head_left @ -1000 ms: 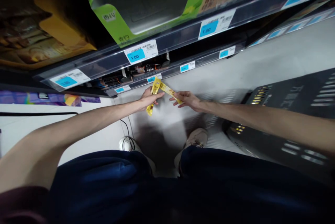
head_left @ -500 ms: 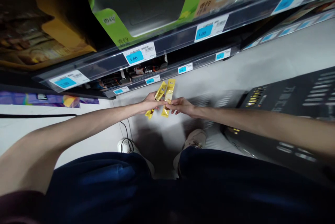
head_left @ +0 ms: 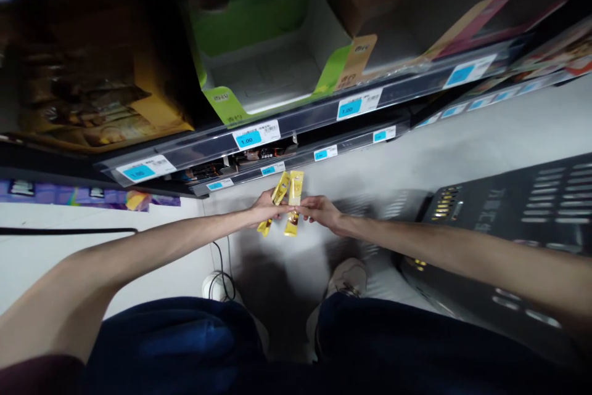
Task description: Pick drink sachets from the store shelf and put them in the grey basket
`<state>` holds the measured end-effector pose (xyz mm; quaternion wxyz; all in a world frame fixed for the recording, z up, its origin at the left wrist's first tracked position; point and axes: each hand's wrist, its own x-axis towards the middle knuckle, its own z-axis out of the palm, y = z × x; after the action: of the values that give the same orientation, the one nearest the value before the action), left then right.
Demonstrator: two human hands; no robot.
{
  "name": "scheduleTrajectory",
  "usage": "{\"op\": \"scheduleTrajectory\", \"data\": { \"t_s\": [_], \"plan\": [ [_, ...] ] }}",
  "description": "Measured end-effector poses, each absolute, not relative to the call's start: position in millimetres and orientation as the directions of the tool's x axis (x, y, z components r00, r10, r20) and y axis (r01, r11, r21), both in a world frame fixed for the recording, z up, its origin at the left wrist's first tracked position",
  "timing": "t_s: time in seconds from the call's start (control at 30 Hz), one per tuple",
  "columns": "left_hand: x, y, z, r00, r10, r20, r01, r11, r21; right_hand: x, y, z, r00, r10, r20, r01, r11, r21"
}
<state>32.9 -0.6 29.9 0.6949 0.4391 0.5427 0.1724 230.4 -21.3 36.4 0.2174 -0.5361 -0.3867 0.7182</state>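
Observation:
Two long, narrow yellow snack packets are held side by side above the floor, in the middle of the head view. My left hand (head_left: 267, 207) is closed around the left yellow packet (head_left: 280, 189), which leans to the right at its top. There may be more than one packet in that hand; I cannot tell. My right hand (head_left: 320, 211) pinches the right yellow packet (head_left: 296, 185) by its edge, and it stands nearly upright. The fingertips of both hands meet at the middle of this right packet.
Ahead is a shelf edge (head_left: 314, 110) with price tags, carrying an open green box (head_left: 231, 106) and a yellow box (head_left: 161, 111) of wrapped snacks. A lower shelf holds dark packets (head_left: 266, 153). A dark plastic basket (head_left: 490, 210) stands at right. A black cable (head_left: 224, 272) hangs by my left shoe.
The view has tilted up, so more of the shelf boxes shows and the hands sit lower in the picture. Both hands still hold the yellow packets close together.

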Motion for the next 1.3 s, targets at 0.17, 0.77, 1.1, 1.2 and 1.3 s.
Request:
{"op": "scheduleTrajectory", "data": {
  "t_s": [0.17, 0.77, 1.1, 1.2, 1.3],
  "plan": [
    [36.4, 0.8, 31.4, 0.313, 0.756, -0.574, 0.211, 0.534, 0.819, 228.3, -21.5, 37.1, -0.334, 0.727, -0.600, 0.106, -0.604, -0.790],
    [30.8, -9.7, 19.5, 0.333, 0.792, -0.512, 0.222, 0.462, 0.859, 226.8, -20.7, 30.8, -0.299, 0.751, -0.589, 0.110, -0.586, -0.803],
    [33.1, -3.1, 21.2, 0.531, 0.587, -0.612, 0.261, 0.574, 0.777, 224.2, -20.2, 28.7, -0.403, 0.734, -0.546, 0.256, -0.482, -0.838],
    [30.0, 6.5, 16.3, 0.631, 0.433, -0.643, 0.351, 0.580, 0.735, 221.7, -11.1, 35.7, -0.417, 0.687, -0.595, 0.305, -0.511, -0.804],
    [20.3, 14.3, 13.9, 0.655, 0.379, -0.654, 0.424, 0.532, 0.733, 221.7, -1.9, 41.3, -0.447, 0.668, -0.595, 0.530, -0.338, -0.778]
  ]
}}
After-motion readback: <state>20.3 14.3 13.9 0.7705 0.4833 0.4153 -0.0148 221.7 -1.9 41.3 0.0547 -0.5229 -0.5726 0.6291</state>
